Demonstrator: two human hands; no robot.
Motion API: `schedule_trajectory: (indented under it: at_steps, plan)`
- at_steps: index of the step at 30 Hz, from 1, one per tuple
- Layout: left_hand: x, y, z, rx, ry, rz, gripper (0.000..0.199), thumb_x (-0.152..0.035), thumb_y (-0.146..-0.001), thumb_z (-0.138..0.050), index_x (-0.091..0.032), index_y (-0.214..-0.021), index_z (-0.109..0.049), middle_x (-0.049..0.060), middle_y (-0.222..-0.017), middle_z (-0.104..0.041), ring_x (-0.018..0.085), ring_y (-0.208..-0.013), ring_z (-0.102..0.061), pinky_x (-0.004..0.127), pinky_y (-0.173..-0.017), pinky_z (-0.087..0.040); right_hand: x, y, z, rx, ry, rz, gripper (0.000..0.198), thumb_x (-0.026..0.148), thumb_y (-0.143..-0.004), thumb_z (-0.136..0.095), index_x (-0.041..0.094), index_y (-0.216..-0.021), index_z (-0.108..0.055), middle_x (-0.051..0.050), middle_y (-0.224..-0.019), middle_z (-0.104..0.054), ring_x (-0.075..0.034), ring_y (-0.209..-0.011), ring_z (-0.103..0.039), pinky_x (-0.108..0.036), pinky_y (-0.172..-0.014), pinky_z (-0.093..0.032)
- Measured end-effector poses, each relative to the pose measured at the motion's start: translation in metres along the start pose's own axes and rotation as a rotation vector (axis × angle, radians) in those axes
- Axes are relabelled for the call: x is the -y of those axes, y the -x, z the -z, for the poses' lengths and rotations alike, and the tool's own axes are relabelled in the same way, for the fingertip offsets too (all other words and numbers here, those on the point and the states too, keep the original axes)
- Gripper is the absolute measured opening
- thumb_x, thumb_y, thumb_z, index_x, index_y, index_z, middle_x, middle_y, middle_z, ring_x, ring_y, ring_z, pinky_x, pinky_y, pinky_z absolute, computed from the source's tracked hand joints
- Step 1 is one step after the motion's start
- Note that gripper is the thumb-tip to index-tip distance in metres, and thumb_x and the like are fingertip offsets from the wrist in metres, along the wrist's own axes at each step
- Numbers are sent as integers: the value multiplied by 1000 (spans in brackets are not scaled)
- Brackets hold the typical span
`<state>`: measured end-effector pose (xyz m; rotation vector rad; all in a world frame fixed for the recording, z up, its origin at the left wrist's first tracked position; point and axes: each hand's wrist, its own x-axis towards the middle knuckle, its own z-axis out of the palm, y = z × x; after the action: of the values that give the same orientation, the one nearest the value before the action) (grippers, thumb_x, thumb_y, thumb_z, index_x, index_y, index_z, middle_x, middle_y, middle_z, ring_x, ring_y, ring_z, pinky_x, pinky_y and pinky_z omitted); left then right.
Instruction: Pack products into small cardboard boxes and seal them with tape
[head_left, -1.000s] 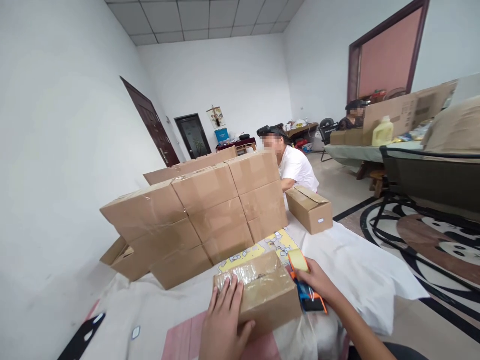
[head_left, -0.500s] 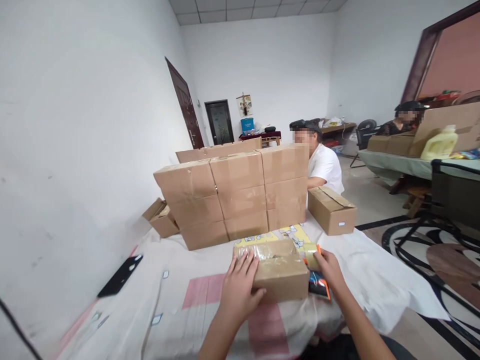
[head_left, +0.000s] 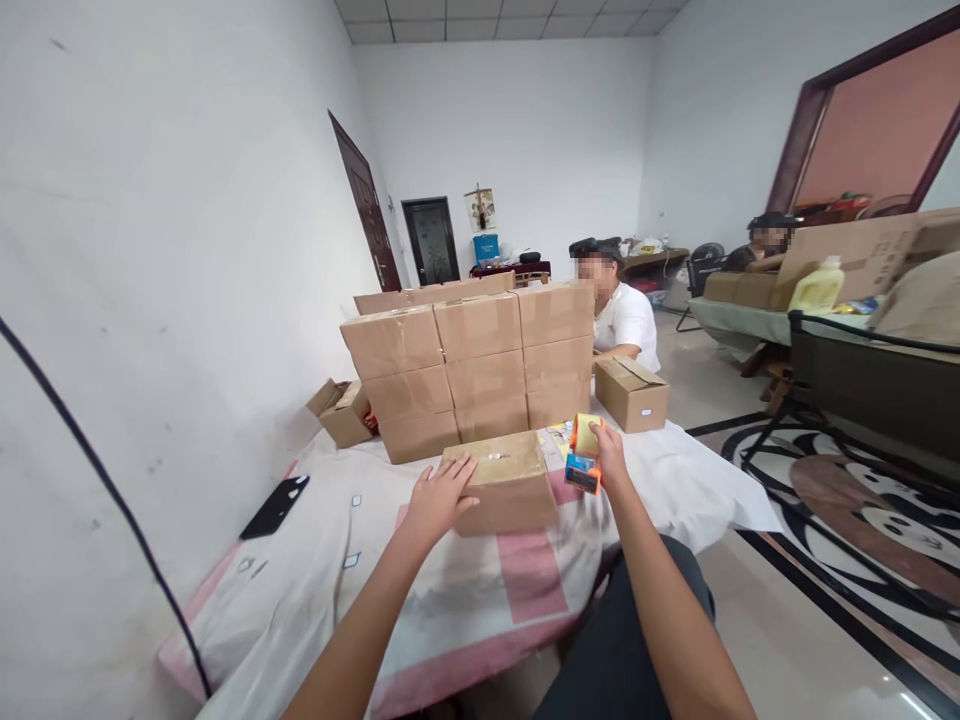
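A cardboard box (head_left: 506, 500) lies in front of me on the cloth-covered table, with shiny clear tape along its top. My left hand (head_left: 441, 497) rests on the box's left end, fingers spread over the top and thumb on the front side. In my right hand (head_left: 609, 450) is a tape dispenser (head_left: 583, 470), orange and blue with a roll of yellowish tape. It is held just right of the box, apart from it. My right fingers are wrapped around its far side and partly hidden.
Stacked cardboard boxes (head_left: 484, 375) form a wall behind the box. An open box (head_left: 341, 420) stands left of it, another box (head_left: 631, 397) right. A black phone-shaped object (head_left: 276, 506) lies near the wall. A person in white (head_left: 630, 318) sits beyond the stack; another person works farther right.
The tape dispenser has lifted away from the box's right end and now stands apart from it. My left hand stays on the box. The camera view has shifted.
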<state>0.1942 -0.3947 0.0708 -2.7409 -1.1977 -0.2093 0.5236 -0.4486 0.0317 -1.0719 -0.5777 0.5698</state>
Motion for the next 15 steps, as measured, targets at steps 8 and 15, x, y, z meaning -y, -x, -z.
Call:
schedule_trajectory:
  at_steps: [8,15]
  plan:
    - [-8,3,-12,-74,-45,119,57,-15,-92,-57,-29,-146,-50,5,-155,-49,26,-142,-47,54,-119,-32,-5,44,4,35,-143,5,37,51,-63,-79,19,-71,-63,-1,-61,-66,-19,-52,-63,-31,-50,-52]
    - [-30,12,-27,-163,-37,242,54,-22,-96,-50,-24,-150,-46,9,-156,-47,30,-143,-41,59,-119,-26,1,45,-8,15,-204,20,39,52,-59,-79,21,-73,-61,3,-63,-62,-15,-55,-59,-29,-53,-50]
